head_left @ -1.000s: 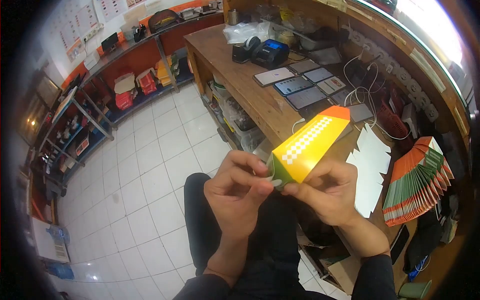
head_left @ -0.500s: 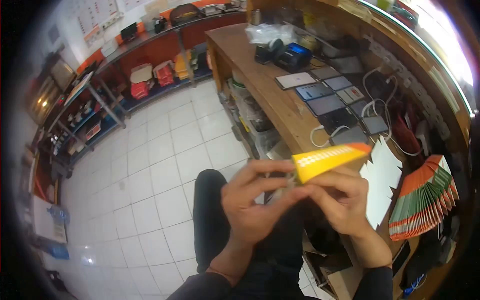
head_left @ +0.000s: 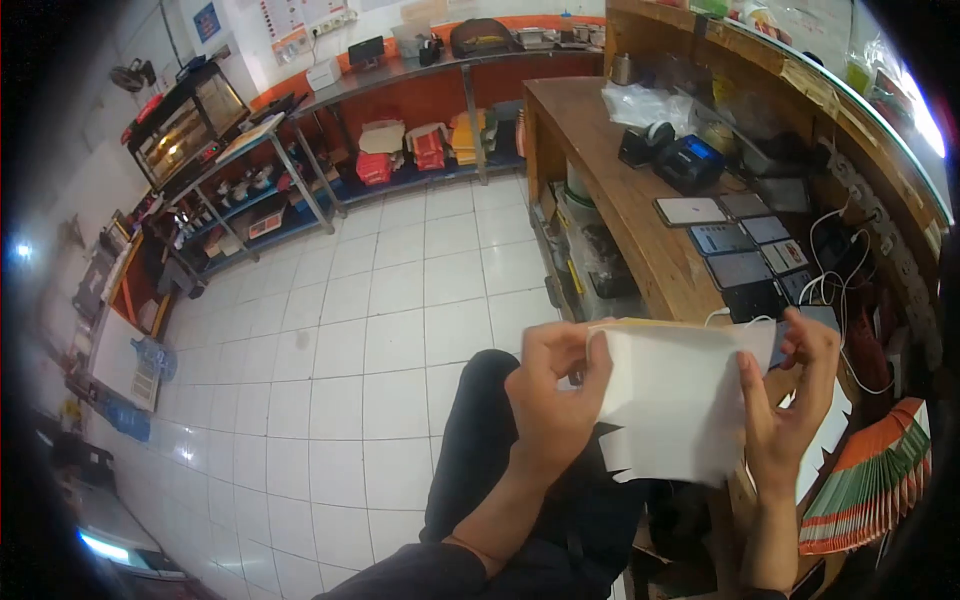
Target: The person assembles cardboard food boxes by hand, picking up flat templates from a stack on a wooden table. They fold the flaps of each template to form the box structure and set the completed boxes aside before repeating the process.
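My left hand pinches the left edge of a white card sheet, its thumb on the near face. The sheet is opened out over my lap, plain side toward me, with a thin yellow strip along its top edge and a notched flap at lower left. At the sheet's right edge is my right hand, thumb touching the near face and fingers spread apart beyond the edge. Beneath and behind that hand, another white card piece with a jagged edge lies on the bench. Beside it sits a fanned stack of orange, green and white folded cards.
The wooden bench on my right carries several phones, white cables and a dark device with a blue screen. Across the tiled floor stand metal shelves and a glass display cabinet.
The yellow folded card that both hands pinched is now opened out with its white side showing. My right hand has moved right and its fingers have spread. The view has turned left.
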The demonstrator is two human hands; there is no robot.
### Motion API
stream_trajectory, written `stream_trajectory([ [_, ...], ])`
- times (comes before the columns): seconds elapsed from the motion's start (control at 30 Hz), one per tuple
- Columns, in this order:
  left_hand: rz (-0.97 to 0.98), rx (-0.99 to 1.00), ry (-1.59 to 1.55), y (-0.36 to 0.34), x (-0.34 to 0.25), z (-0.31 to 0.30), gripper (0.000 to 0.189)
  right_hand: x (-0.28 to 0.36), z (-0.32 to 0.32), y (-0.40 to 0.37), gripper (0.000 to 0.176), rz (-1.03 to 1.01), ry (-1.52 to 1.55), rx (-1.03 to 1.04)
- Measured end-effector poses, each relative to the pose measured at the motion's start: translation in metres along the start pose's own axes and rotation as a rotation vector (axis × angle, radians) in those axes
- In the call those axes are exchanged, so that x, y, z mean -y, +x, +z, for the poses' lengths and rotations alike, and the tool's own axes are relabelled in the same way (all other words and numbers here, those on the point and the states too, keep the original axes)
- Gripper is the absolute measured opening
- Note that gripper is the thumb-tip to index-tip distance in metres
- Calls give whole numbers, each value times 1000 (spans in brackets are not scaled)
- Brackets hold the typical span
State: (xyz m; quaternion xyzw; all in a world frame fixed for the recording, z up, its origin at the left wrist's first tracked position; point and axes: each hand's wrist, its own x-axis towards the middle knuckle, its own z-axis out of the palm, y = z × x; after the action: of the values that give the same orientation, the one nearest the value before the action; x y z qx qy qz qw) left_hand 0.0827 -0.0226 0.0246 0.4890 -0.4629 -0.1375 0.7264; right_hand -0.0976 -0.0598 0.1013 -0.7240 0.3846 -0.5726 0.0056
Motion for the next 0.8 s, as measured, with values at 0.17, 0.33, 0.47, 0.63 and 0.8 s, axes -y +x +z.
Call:
stream_trajectory([
  [0.17, 115, -109, 192, 13, -2, 1, 21, -21, -9, -2, 11, 326, 261, 322],
  [0.33, 284, 66, 372, 6, -2, -1, 26, -21, -8, -10, 10, 627, 540, 582],
  [0.47, -375, 356, -510, -7, -6, -3, 43, -11, 1, -18, 16, 242, 258, 741],
  [0.63, -296, 329, -265, -4, 0, -8, 52, -4, 5, -25, 14, 202, 336, 770],
  [0.8, -203, 288, -652, -2, 5, -13, 45, 4, 9, -28, 11, -40, 299, 665],
])
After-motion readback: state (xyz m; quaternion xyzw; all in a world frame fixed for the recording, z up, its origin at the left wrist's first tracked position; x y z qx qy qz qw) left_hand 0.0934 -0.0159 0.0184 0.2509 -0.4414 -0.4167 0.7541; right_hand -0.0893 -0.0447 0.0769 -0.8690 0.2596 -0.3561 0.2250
